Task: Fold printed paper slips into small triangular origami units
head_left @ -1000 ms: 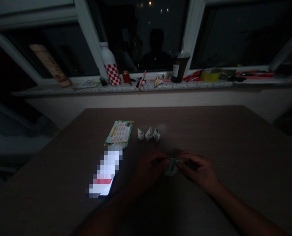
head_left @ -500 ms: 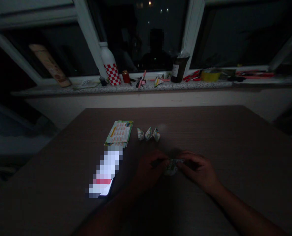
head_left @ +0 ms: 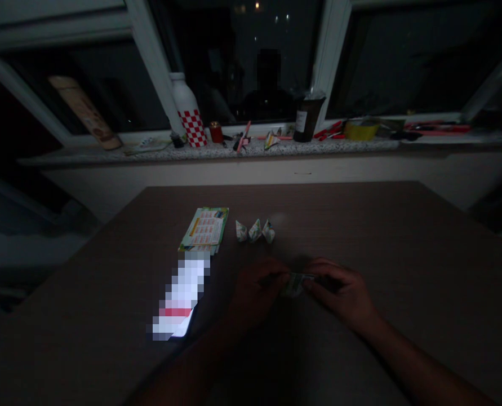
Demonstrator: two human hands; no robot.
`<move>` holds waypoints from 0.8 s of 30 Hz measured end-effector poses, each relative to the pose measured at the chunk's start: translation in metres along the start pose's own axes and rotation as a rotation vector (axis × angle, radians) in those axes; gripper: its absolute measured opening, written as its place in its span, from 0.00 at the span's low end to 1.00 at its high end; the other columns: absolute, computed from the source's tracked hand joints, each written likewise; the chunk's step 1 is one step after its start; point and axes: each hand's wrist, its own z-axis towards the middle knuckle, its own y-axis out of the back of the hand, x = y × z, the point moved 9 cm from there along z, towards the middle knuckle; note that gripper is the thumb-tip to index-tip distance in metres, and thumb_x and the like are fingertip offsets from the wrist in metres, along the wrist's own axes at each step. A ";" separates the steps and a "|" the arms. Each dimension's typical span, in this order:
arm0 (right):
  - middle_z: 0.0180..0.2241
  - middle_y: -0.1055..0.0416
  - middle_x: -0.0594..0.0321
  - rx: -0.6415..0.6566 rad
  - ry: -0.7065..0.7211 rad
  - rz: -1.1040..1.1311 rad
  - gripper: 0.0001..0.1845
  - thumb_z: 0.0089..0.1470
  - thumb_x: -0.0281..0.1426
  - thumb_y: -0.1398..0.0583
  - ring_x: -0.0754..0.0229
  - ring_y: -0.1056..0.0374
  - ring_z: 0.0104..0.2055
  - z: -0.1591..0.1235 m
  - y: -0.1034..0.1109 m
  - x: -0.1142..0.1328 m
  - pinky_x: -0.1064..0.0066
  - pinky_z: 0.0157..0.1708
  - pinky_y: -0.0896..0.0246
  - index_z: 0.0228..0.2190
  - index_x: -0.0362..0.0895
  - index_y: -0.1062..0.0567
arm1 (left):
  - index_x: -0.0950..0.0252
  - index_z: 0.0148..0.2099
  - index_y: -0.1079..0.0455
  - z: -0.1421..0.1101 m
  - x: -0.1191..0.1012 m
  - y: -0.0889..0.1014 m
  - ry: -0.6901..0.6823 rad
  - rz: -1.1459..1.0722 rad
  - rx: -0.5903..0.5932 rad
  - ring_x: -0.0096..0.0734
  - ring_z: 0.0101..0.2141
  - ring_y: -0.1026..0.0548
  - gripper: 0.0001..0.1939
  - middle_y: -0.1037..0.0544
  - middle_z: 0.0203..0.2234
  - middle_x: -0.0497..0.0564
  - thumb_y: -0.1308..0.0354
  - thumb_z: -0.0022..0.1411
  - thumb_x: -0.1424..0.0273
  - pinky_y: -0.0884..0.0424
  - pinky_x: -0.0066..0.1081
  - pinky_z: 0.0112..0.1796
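Printed paper slip (head_left: 293, 286) was pinched at its edges by left hand (head_left: 257, 290) and right hand (head_left: 343, 290), above the table (head_left: 369, 225); table contact couldn't be told. Folded paper pieces (head_left: 254, 231) were set at 11 o'clock from it, printed sheet stack (head_left: 206, 225) at 10, lit phone (head_left: 181, 296) at 9. Folding judged in hand; aligned edges, then firm creasing, seemed called for.

A bright phone (head_left: 180, 296) lies at seven o'clock. On the windowsill (head_left: 339, 148), a red-checked bottle (head_left: 189, 111) stands at eleven, and a dark thing (head_left: 310, 119), maybe a cup, at one.
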 end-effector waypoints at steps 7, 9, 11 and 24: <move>0.30 0.24 0.60 -0.026 0.040 0.025 0.03 0.48 0.28 0.35 0.59 0.27 0.31 0.000 0.004 0.002 0.69 0.31 0.30 0.28 0.47 0.20 | 0.64 0.36 0.26 0.000 -0.006 0.003 -0.073 0.074 -0.020 0.31 0.36 0.28 0.07 0.24 0.32 0.51 0.45 0.62 0.68 0.33 0.30 0.40; 0.29 0.24 0.60 -0.033 0.047 0.019 0.02 0.48 0.28 0.35 0.59 0.27 0.31 0.000 0.005 0.003 0.69 0.31 0.30 0.27 0.46 0.20 | 0.64 0.37 0.26 0.000 -0.008 0.002 -0.089 0.095 -0.019 0.31 0.37 0.28 0.07 0.24 0.31 0.50 0.45 0.63 0.69 0.33 0.30 0.40; 0.29 0.24 0.59 -0.022 0.047 0.012 0.03 0.48 0.28 0.35 0.60 0.27 0.30 0.001 0.005 0.004 0.70 0.30 0.30 0.25 0.46 0.20 | 0.64 0.36 0.26 0.000 -0.010 0.002 -0.098 0.110 -0.022 0.32 0.36 0.28 0.07 0.24 0.31 0.51 0.45 0.62 0.69 0.33 0.30 0.40; 0.31 0.25 0.61 -0.033 0.095 0.018 0.04 0.51 0.26 0.37 0.62 0.28 0.32 0.000 0.007 0.006 0.72 0.32 0.32 0.29 0.46 0.22 | 0.65 0.35 0.25 0.000 -0.007 0.011 -0.081 0.062 -0.099 0.32 0.35 0.28 0.06 0.25 0.30 0.51 0.44 0.61 0.71 0.32 0.30 0.36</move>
